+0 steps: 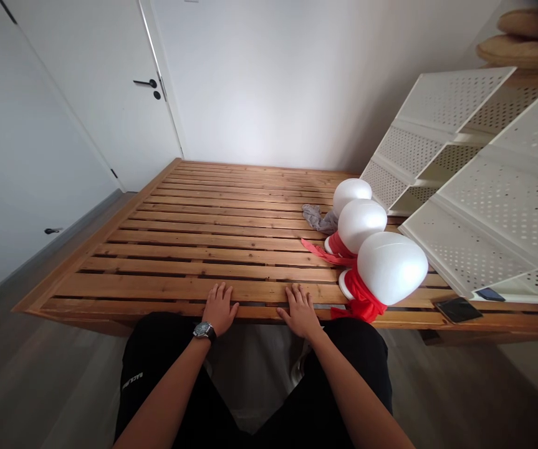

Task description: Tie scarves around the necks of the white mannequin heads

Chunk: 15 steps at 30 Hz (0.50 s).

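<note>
My left hand, with a watch at its wrist, lies flat near the front edge of the slatted wooden bed base. A short way to its right my right hand rests palm down on the same edge, fingers spread. Neither hand holds anything. Right of my right hand stand three white mannequin heads in a row. The nearest head has a red scarf round its neck. Red cloth wraps the middle head, and grey cloth lies by the farthest head.
White perforated storage boxes stand along the right side. A dark flat phone-like object lies at the front right edge. Beige rounded items sit above the boxes. A white door is at the back left.
</note>
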### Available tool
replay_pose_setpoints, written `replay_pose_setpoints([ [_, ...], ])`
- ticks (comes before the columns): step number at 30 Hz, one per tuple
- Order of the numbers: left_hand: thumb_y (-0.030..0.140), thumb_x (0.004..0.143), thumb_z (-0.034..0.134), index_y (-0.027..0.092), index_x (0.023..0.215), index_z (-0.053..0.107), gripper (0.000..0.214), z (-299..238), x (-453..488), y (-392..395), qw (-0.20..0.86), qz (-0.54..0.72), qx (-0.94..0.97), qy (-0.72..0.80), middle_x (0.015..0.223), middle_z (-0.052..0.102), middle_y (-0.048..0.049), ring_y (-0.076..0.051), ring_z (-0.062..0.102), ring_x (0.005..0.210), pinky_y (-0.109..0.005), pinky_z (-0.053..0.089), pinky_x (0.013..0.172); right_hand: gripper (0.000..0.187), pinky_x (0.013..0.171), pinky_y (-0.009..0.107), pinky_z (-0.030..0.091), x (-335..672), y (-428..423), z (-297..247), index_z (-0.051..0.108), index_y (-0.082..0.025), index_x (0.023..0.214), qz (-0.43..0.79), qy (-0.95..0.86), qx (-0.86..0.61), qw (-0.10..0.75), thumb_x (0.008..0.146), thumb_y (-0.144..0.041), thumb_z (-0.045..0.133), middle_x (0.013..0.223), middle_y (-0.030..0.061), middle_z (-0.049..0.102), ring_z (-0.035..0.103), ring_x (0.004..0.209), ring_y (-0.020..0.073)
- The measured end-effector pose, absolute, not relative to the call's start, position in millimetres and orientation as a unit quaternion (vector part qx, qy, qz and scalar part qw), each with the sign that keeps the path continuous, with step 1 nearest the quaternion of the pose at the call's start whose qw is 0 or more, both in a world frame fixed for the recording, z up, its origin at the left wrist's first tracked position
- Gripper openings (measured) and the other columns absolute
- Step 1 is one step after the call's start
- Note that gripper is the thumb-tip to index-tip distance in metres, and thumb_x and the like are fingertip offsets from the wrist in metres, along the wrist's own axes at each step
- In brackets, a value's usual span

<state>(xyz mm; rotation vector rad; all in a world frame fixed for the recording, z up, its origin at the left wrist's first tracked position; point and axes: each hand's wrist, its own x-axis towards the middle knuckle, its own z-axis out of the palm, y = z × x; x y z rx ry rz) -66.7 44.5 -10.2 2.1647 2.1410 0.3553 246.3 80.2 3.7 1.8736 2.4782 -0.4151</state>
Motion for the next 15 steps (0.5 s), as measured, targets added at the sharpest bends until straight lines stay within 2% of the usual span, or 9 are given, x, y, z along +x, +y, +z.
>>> replay_pose_setpoints([
  [15, 0.045, 0.1, 0.051, 0.012, 0.15, 0.057, 0.06, -12.5, -67.0, 44.3, 0.037, 0.13, 0.704, 0.697, 0.161, 0.047, -0.0201, -0.039, 0.036, 0.153, -0.057, 0.031, 0.127, 0.083, 0.131, 0.054, 0.003, 246.3, 80.1, 3.1, 0.03, -0.014, 0.168, -0.131, 0.792, 0.597, -0.001, 0.103, -0.065, 0.04, 0.176, 0.0125, 0.019, 0.008, 0.164, 0.0336],
])
